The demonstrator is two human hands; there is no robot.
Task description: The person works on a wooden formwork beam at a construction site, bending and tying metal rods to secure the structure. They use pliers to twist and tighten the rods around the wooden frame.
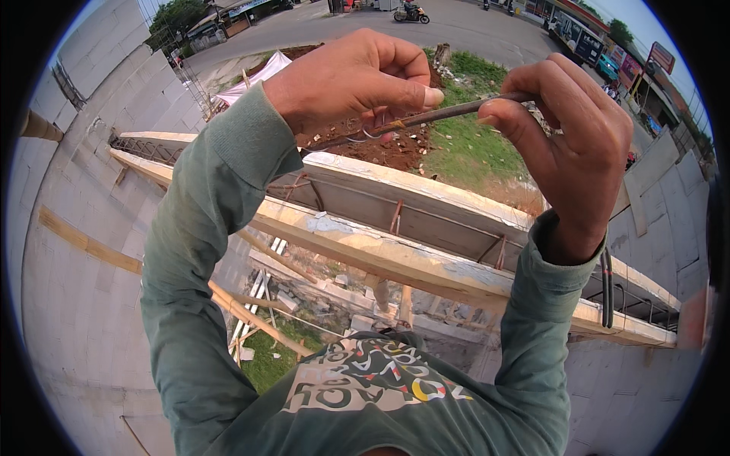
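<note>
One dark metal rod [449,112] is held up in front of us, slanting from low at the left to higher at the right, above a long wood-edged trough [411,256]. Our right hand [582,133] is closed on its upper end, thumb below and fingers curled over it. Thin pale wire [369,135] loops round the rod nearer the other end. Our left hand [346,82] is just beside that stretch, thumb and fingers bent toward each other; we cannot tell whether they grip the rod or the wire.

Under our hands, rusty steel bars [396,216] show inside the trough, and some dark hoops [607,292] hang over its near edge at the right. Block walls rise on both sides of us, the left wall [91,251] and the right wall [673,205]. Down below the trough we see bamboo poles [242,313] and white strips [251,304]. Beyond it lie red-brown soil [407,152], grass [468,144], a white sheet [258,76] and a grey road [464,34] with a motorcycle [411,14].
</note>
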